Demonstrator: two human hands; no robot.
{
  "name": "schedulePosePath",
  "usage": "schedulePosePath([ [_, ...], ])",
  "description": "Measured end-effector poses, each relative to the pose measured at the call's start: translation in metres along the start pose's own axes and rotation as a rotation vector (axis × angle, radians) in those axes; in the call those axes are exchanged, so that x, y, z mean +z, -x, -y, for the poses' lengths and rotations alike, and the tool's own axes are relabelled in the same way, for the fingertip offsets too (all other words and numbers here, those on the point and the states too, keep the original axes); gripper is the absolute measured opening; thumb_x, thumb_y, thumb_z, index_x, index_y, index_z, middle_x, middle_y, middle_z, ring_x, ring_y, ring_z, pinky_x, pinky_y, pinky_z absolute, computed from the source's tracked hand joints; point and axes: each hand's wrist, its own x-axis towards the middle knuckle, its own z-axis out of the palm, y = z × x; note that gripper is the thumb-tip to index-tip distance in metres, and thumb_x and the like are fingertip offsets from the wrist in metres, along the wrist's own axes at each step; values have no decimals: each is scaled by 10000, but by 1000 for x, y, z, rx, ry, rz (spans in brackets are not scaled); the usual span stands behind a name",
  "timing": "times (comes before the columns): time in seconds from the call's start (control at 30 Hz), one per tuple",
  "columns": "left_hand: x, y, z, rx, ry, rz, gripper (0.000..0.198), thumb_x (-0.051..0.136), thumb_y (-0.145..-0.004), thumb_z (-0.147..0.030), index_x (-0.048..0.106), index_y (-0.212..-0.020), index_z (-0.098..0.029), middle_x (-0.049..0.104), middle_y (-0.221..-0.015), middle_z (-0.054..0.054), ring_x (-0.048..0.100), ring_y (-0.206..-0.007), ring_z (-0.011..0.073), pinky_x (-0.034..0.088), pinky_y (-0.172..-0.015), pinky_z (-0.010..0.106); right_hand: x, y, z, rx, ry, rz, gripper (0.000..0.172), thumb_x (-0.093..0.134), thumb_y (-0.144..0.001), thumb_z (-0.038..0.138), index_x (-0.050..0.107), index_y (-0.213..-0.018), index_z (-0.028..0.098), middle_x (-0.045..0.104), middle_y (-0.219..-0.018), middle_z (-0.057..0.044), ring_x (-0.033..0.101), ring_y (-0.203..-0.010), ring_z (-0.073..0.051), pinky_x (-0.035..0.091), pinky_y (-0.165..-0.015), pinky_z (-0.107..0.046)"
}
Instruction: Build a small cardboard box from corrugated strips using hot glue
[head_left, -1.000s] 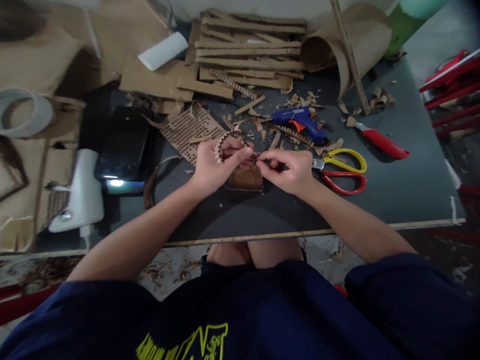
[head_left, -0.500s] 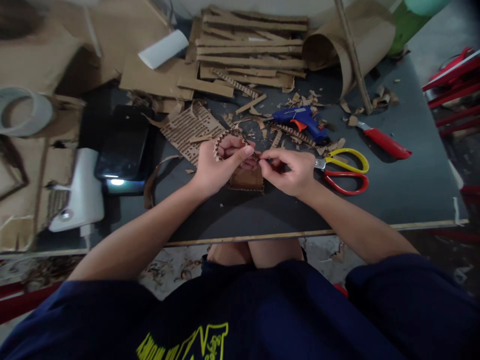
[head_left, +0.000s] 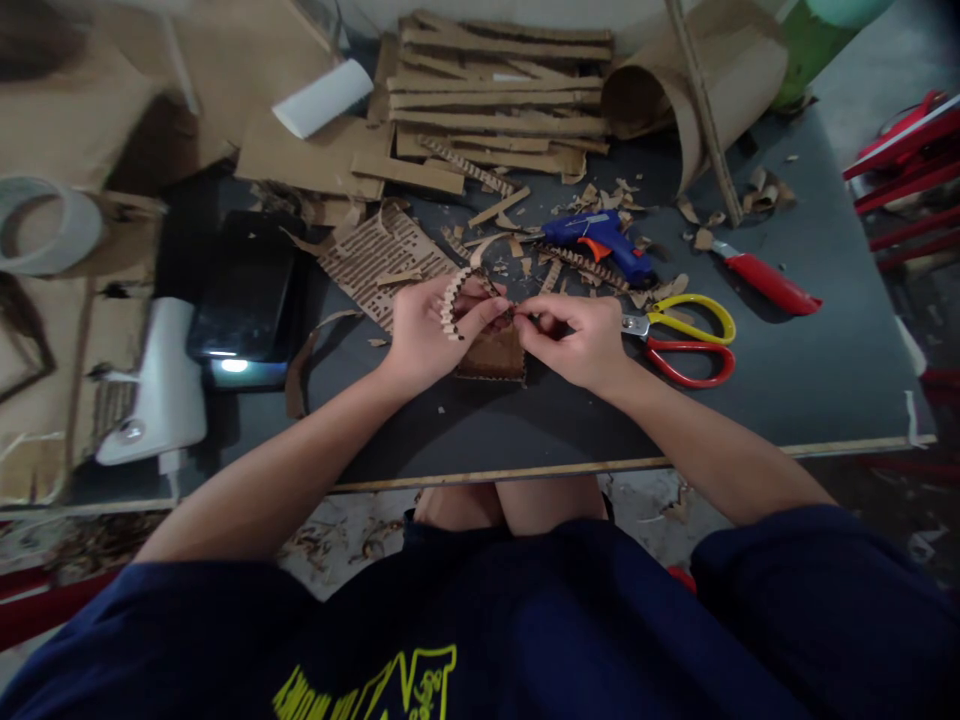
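My left hand [head_left: 426,335] is closed on a curved, notched strip of corrugated cardboard [head_left: 452,296] that arcs up over its fingers. My right hand [head_left: 575,340] pinches the strip's other end where the two hands meet. Below and between them a small brown cardboard piece [head_left: 493,357] lies on the dark table [head_left: 795,370]; whether the strip touches it I cannot tell.
Yellow-and-red scissors [head_left: 682,338] lie just right of my right hand. Behind them are a blue glue gun [head_left: 598,240] and a red-handled knife [head_left: 765,279]. Cardboard strips [head_left: 495,100] and a cardboard roll [head_left: 697,90] fill the back. A phone [head_left: 244,290] and a white device [head_left: 161,385] sit left.
The notched strip has turned in my left hand, its toothed edge now lying over the fingers nearer the middle. Both hands stay at the same spot.
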Motion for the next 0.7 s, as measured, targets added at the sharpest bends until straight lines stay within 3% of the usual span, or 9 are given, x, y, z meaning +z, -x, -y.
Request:
schedulePosePath([
  [0.7, 1, 0, 6, -90, 9, 51, 381, 765, -779, -501, 697, -895, -145, 724, -717, 32, 712, -649, 149, 646, -646, 272, 3, 5, -7, -68, 220, 63, 182, 544, -856, 197, 725, -875, 190, 636, -576, 51, 577, -510, -78, 371, -527, -207],
])
